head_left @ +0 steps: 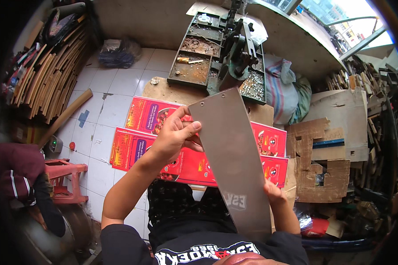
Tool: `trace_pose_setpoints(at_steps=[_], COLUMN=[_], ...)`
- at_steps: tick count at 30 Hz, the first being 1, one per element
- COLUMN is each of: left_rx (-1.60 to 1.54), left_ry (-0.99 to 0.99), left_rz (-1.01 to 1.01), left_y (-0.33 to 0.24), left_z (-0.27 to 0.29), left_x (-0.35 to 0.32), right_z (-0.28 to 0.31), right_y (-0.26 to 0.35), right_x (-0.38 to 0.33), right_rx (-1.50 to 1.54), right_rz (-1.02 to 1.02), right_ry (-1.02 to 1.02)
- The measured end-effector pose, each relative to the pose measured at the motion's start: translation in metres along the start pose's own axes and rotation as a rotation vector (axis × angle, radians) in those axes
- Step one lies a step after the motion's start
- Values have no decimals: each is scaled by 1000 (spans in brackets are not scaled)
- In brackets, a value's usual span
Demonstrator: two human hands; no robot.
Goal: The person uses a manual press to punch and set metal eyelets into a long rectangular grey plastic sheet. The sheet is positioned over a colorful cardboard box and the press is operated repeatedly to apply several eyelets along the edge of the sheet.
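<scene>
A long, glossy grey sheet [234,154] is held up at a slant in front of me, with small metal eyelets [202,104] at its far end. My left hand [180,138] pinches its left edge near that end, thumb on top. On the right edge, lower down, my right hand [275,194] grips it, with most of those fingers hidden behind the sheet. Beneath it, red printed panels [190,170] with food pictures lie in two overlapping rows. Beyond the sheet's far end stands a dark green hand-lever press [234,68].
A dark compartment tray [192,66] with small metal parts flanks the press. Wooden strips [53,75] are stacked at left, near a red plastic stool [66,176] and another person's sleeve [48,203]. Cut cardboard [305,176] and a striped sack [281,88] lie at right.
</scene>
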State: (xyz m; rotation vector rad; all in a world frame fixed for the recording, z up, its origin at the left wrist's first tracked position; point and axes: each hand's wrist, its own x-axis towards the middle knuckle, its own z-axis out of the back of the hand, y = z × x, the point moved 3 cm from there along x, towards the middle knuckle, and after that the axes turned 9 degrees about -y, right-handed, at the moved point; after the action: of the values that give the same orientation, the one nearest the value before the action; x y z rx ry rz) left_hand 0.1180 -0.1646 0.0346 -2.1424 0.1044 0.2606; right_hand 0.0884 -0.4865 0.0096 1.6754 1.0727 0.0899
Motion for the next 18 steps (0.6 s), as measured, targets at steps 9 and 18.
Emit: trace_pose_setpoints(at_steps=[9, 18], left_rx=[-2, -129], left_ry=[-180, -875], left_rz=[-362, -856], left_y=[-11, -20], left_z=[46, 96], left_x=[-56, -82], right_z=[-31, -30], right_y=[13, 137], right_x=[-39, 21], right_rx=[-208, -1671], right_rz=[-66, 844], right_ry=[421, -269])
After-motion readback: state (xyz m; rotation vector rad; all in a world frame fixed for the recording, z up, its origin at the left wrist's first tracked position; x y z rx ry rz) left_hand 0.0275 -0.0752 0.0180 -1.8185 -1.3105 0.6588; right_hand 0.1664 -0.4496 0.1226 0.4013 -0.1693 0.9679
